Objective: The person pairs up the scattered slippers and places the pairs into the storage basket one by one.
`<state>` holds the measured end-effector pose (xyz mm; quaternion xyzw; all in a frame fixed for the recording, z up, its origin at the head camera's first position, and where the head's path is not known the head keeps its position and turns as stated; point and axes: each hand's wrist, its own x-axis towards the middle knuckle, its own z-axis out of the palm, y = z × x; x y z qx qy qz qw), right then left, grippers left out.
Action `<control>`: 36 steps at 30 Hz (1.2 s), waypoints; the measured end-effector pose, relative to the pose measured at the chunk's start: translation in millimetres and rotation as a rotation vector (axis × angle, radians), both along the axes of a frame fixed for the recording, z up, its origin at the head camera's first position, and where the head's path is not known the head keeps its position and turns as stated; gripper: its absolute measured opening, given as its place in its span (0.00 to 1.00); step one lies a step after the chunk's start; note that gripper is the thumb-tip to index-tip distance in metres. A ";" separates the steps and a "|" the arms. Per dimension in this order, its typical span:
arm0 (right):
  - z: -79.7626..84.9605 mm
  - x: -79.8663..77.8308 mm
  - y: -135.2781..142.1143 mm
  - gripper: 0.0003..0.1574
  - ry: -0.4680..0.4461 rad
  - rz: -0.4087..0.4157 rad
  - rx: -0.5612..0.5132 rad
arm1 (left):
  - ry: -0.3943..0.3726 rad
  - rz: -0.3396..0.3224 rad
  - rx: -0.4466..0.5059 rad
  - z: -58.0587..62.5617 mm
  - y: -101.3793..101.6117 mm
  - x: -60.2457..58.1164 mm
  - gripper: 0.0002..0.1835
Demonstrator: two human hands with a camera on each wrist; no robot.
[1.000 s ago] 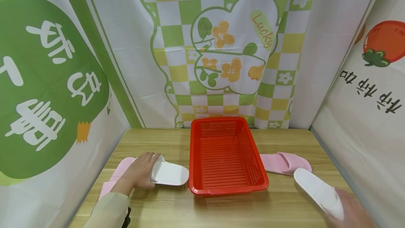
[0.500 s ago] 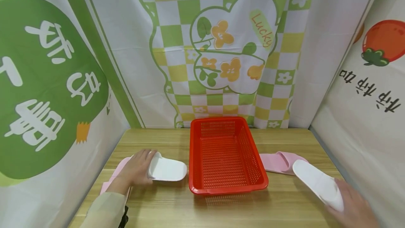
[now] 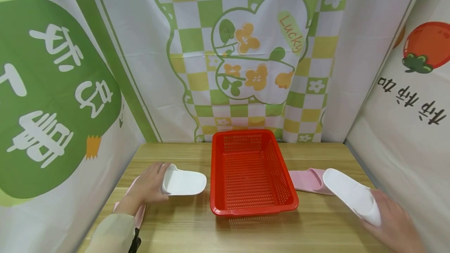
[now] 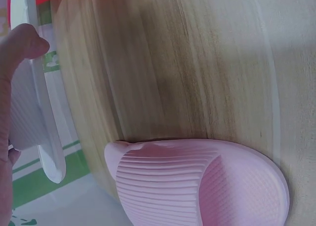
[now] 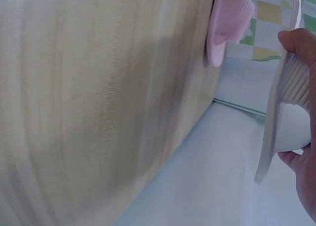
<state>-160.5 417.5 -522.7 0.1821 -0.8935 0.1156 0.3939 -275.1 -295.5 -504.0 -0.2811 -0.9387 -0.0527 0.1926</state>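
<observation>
My left hand (image 3: 147, 184) grips a white slipper (image 3: 187, 182) by its strap end, left of the red basket (image 3: 254, 210). The left wrist view shows the thumb on the edge of this slipper (image 4: 32, 102), which is held above the table. Below it lies a pink slipper (image 4: 163, 186), mostly hidden by my arm in the head view. At the right, my right hand (image 3: 395, 221) holds another white slipper (image 3: 349, 192), raised and tilted, thumb and fingers around its strap (image 5: 296, 75). Its far end overlaps a second pink slipper (image 3: 307, 179) beside the basket.
The basket stands mid-table with nothing in it. Bare wooden table (image 3: 260, 237) shows in front of it. Printed cloth hangs behind (image 3: 197, 89) and along both sides, close to the table edges.
Both white slippers have risen a little. The left one has shifted slightly left and away from the basket; the right one's far end now covers more of the pink slipper.
</observation>
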 end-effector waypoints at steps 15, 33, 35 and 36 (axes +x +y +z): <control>22.5 -1.9 -13.1 0.63 -0.012 0.011 -0.001 | 0.015 -0.022 0.059 18.1 3.4 -0.4 0.59; 40.4 -12.6 -34.2 0.61 -0.041 0.051 0.032 | 0.075 -0.096 0.018 38.4 26.6 -2.4 0.59; 42.0 -13.7 -37.3 0.60 -0.041 0.058 0.037 | 0.087 -0.105 0.015 39.2 28.8 -2.3 0.60; 43.2 -13.9 -39.3 0.60 -0.040 0.060 0.041 | 0.095 -0.111 0.017 39.1 29.8 -2.4 0.60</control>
